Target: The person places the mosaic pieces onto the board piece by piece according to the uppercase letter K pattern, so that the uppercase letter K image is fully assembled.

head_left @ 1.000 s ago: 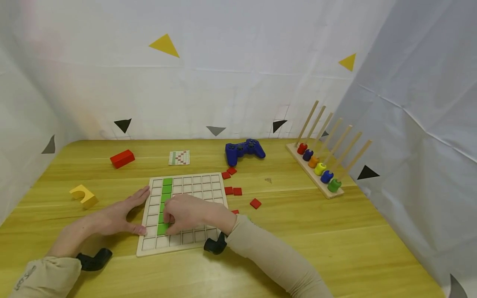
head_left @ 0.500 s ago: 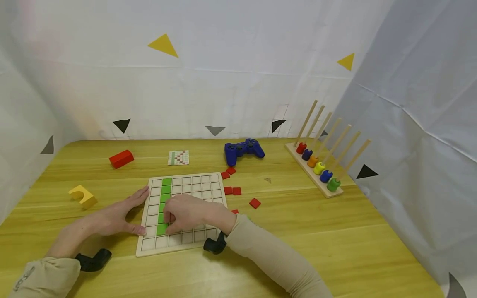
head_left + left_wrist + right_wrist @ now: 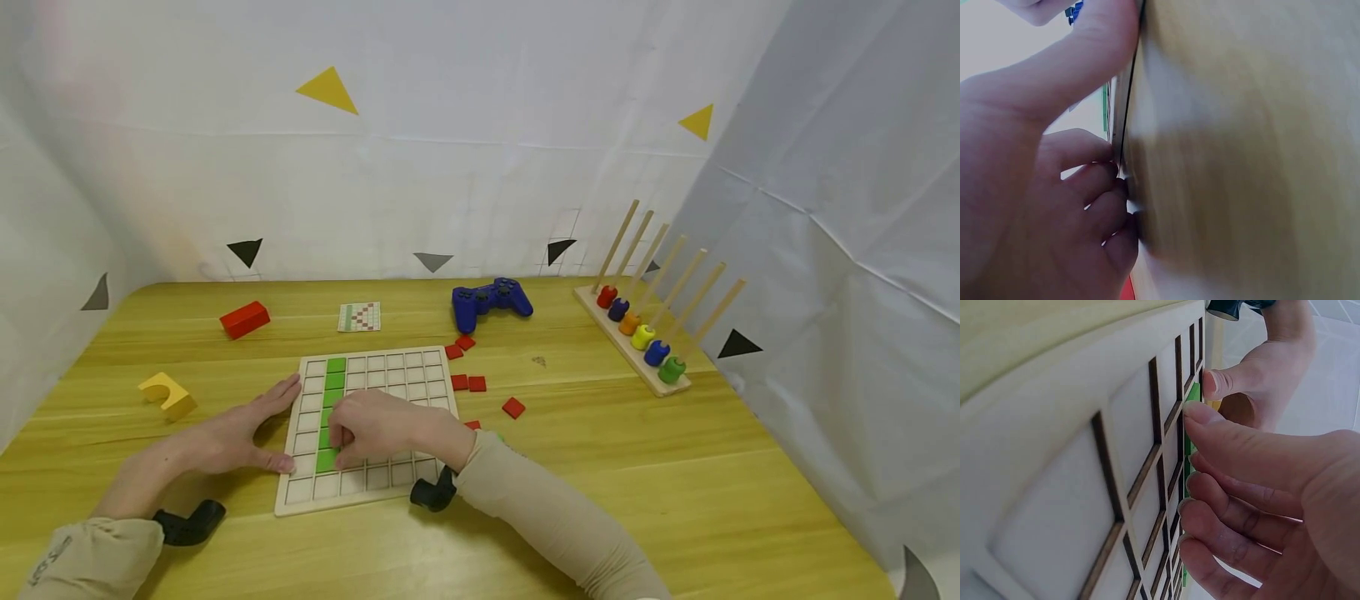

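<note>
A pale wooden grid board [image 3: 300,492] lies on the table, with a column of green tiles [image 3: 335,381] in its second column from the left. My left hand [image 3: 232,435] rests along the board's left edge, fingers and thumb spread apart; its thumb [image 3: 1079,59] touches the edge. Over the lower part of the green column is my right hand [image 3: 378,425], fingers curled and thumb bent. In the right wrist view the thumb [image 3: 1222,428] and fingertips close in at the lowest green tile [image 3: 1193,394], which they partly cover.
Several loose red tiles [image 3: 513,407] lie right of the board. Behind it are a small pattern card [image 3: 360,317] and a blue game controller [image 3: 491,302]. A red block [image 3: 245,320] and a yellow arch block [image 3: 168,395] sit left; a peg stand [image 3: 660,383] with coloured beads stands right.
</note>
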{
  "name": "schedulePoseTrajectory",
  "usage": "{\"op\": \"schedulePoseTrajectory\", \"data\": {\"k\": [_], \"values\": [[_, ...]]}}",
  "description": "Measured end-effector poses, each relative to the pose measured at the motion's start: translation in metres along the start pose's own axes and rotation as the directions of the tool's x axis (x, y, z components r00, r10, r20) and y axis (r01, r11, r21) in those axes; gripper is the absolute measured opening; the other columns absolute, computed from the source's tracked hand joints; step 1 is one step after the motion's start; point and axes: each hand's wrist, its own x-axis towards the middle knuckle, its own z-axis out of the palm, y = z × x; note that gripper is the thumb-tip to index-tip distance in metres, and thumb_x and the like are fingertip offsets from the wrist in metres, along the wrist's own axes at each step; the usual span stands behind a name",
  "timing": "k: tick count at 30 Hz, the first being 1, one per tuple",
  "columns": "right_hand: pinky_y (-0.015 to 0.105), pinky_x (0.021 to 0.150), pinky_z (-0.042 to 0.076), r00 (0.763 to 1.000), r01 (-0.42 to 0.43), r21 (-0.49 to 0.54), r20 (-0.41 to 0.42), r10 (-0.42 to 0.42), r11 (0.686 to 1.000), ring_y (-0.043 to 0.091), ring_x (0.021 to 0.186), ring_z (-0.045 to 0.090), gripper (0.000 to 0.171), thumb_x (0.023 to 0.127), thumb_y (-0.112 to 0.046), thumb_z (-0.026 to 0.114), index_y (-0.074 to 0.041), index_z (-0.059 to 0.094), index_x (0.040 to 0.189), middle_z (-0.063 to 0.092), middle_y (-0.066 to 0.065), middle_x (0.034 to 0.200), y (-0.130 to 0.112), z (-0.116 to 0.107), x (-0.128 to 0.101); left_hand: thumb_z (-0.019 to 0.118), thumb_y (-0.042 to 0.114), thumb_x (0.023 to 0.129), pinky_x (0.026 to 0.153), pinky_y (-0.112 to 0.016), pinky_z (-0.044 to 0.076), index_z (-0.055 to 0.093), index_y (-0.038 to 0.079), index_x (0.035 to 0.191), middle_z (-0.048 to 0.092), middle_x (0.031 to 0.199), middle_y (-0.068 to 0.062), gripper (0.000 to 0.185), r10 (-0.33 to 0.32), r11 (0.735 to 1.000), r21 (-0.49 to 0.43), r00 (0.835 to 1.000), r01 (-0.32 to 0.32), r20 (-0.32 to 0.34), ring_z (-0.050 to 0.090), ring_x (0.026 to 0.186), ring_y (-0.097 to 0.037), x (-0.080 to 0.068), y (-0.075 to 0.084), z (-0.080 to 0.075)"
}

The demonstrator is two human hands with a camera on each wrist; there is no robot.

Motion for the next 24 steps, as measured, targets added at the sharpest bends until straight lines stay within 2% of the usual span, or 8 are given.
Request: {"op": "schedulePoseTrajectory", "data": {"k": [11, 18, 24], "values": [[0.009, 0.071, 0.044, 1.0, -0.001, 0.009, 0.004, 0.001, 1.0, -0.003, 0.08, 0.056, 0.02, 0.089, -0.033, 0.078, -0.015, 0.073, 0.097, 0.064, -0.012, 0.089, 0.001, 0.001, 0.001, 0.078, 0.053, 0.078, 0.112, -0.073, 0.015, 0.015, 0.003, 0.16, 0.003, 0.166, -0.025, 0.114, 0.0, 1.0, 0.007, 1.0, 0.0, 0.001, 0.01, 0.147, -0.056, 0.0, 0.0, 0.0], [0.009, 0.072, 0.042, 1.0, -0.003, -0.054, 0.017, 0.004, 0.999, -0.002, 0.083, 0.054, 0.025, 0.089, -0.038, 0.077, -0.017, 0.073, 0.102, 0.062, -0.012, 0.093, -0.002, -0.003, -0.002, 0.078, 0.052, 0.079, 0.112, -0.074, 0.014, 0.014, 0.003, 0.16, 0.001, 0.166, -0.025, 0.114, 0.0, 1.0, 0.003, 1.0, 0.0, 0.005, 0.008, 0.147, -0.056, 0.001, -0.002, 0.001], [0.01, 0.074, 0.043, 0.997, 0.074, -0.009, -0.034, -0.074, 0.997, 0.0, 0.085, 0.055, 0.03, 0.09, -0.04, 0.074, -0.017, 0.073, 0.109, 0.065, -0.008, 0.098, 0.005, -0.022, -0.017, 0.078, 0.052, 0.079, 0.111, -0.074, 0.015, 0.014, 0.003, 0.16, 0.002, 0.166, -0.025, 0.114, -0.006, 1.0, 0.003, 1.0, 0.006, 0.009, 0.008, 0.147, -0.056, 0.002, -0.003, 0.001]]}}
